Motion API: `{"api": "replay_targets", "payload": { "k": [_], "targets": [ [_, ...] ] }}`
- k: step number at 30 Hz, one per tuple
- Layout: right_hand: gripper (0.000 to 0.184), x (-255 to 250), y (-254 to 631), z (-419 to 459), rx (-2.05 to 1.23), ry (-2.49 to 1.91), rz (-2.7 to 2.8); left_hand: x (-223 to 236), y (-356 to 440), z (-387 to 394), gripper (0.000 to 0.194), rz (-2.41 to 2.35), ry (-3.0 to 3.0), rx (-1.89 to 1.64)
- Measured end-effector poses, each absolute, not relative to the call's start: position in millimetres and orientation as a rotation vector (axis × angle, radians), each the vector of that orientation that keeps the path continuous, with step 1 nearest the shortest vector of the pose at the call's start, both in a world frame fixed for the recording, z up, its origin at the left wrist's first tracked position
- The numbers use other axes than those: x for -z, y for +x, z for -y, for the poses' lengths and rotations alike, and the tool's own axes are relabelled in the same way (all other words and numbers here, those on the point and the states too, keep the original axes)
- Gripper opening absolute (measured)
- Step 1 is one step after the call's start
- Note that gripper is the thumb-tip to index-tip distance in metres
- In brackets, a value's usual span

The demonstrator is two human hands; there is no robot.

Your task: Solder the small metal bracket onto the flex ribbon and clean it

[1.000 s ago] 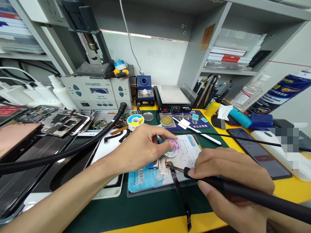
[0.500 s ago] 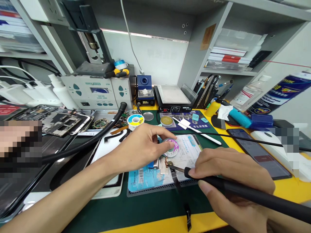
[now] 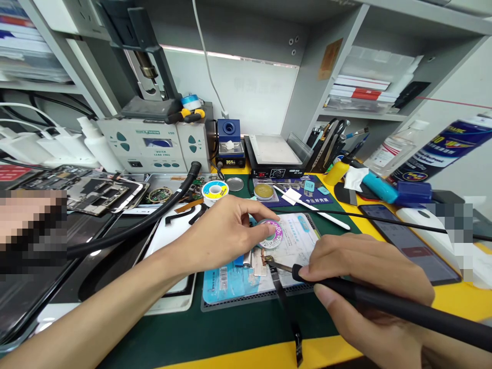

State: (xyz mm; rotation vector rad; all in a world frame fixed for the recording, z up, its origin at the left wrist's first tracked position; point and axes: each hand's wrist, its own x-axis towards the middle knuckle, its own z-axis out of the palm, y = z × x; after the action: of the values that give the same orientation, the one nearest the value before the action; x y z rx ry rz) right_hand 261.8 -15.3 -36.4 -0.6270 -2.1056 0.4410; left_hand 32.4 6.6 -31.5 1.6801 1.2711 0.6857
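Observation:
My left hand [image 3: 230, 228] is closed, pinching a small spool of desoldering braid [image 3: 275, 233] with a purple label between thumb and fingers. A short copper-coloured end of braid [image 3: 263, 256] hangs from the spool onto a small connector. My right hand [image 3: 380, 261] grips a black soldering iron [image 3: 365, 294] like a pen, its metal tip touching the braid and connector area. From there a black flex cable [image 3: 283, 300] runs toward the front edge. Under this work lies a blue and white printed sheet [image 3: 219, 292]; the exact contact point is too small to make out.
Left of my forearm lie phone parts [image 3: 103, 189] and a thick black hose [image 3: 154, 225]. Behind are a solder spool [image 3: 215, 190], a rework station [image 3: 154, 143] and a hot plate [image 3: 274, 151]. A white stick [image 3: 326, 212] and a phone [image 3: 407, 246] lie to the right.

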Motion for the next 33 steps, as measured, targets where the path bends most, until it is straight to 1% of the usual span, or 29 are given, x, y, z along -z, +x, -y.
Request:
{"api": "replay_targets", "payload": {
  "k": [7,12,19,33],
  "targets": [
    [0.026,34.1,266.2,10.0,-0.428,-0.55,2.202,31.4,33.2,-7.9,0.027,-1.266,1.685,-0.704],
    [0.021,32.9,264.4,9.7,-0.424,-0.592,2.191,29.9,34.3,-7.8,0.027,-1.285,1.694,-0.723],
    [0.02,33.2,263.4,9.5,-0.409,-0.557,2.152,30.9,33.9,-7.0,0.024,-1.277,1.684,-0.723],
    [0.024,34.4,266.4,6.7,-0.411,-0.526,2.209,33.4,33.9,-8.0,0.022,-1.28,1.692,-0.736]
  ]
}}
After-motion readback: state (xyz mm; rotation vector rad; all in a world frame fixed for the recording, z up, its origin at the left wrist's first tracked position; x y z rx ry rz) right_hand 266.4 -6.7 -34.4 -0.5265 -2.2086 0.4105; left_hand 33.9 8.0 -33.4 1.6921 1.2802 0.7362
